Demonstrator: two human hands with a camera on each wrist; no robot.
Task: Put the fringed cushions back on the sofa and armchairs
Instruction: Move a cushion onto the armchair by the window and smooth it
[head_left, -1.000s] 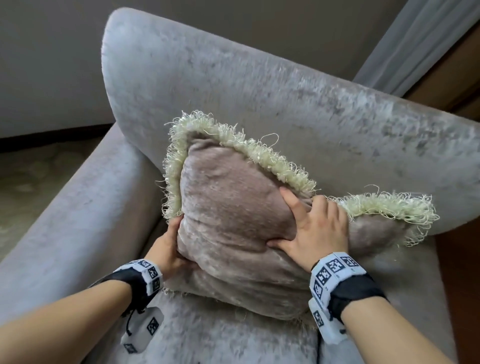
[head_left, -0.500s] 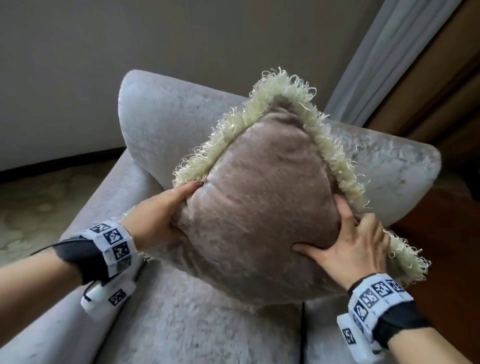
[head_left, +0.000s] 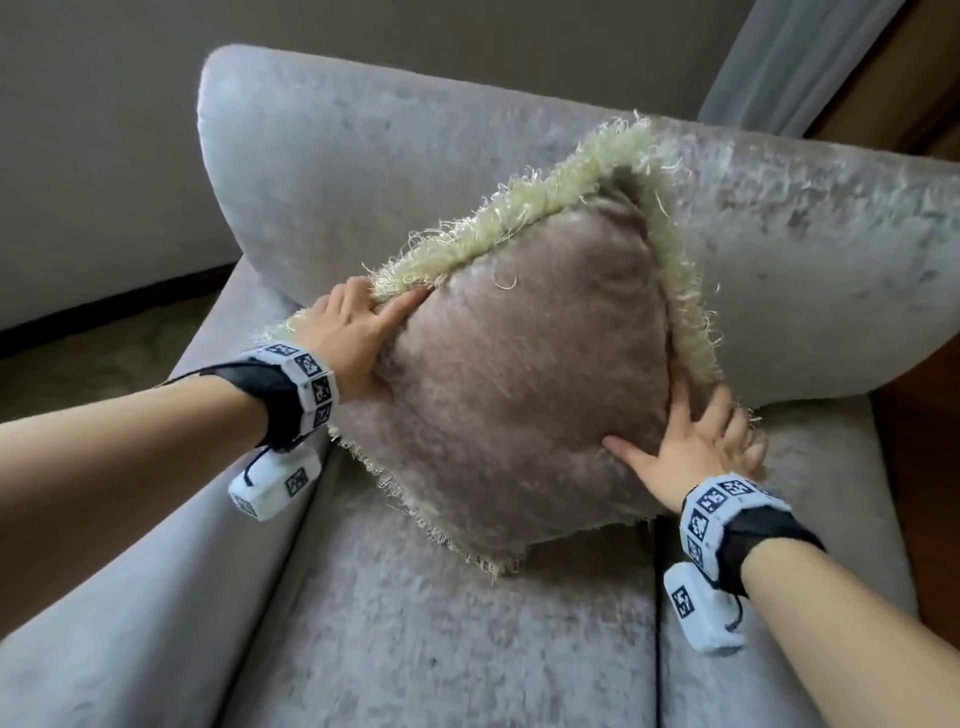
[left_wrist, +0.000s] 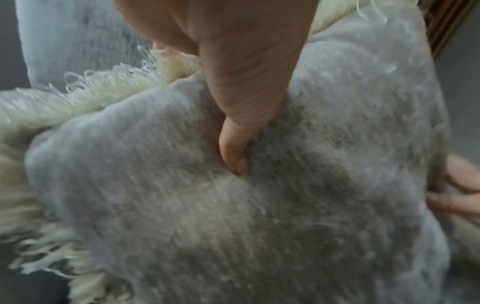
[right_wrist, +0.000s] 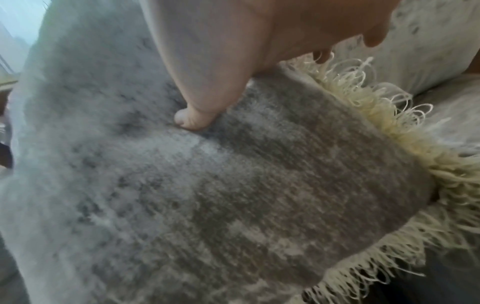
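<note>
A taupe cushion (head_left: 519, 374) with cream fringe stands on one corner like a diamond, leaning against the backrest (head_left: 363, 156) of a grey velvet armchair. My left hand (head_left: 384, 306) grips its left corner, thumb (left_wrist: 233, 160) pressed into the front face and fingers hidden behind the fringe. My right hand (head_left: 670, 431) holds the right corner low down, thumb (right_wrist: 192, 121) dug into the front and fingers wrapped over the fringed edge. The cushion's (right_wrist: 233, 195) bottom corner touches the seat (head_left: 441, 649).
The chair's left armrest (head_left: 130, 571) runs along under my left forearm. A grey wall is behind the chair, a pale curtain (head_left: 779, 62) hangs at the upper right, and wooden floor (head_left: 914, 426) shows right of the seat.
The cushion lay low on the seat, was lifted and turned onto a corner, and now has come down against the backrest. Both hands moved out to its side corners.
</note>
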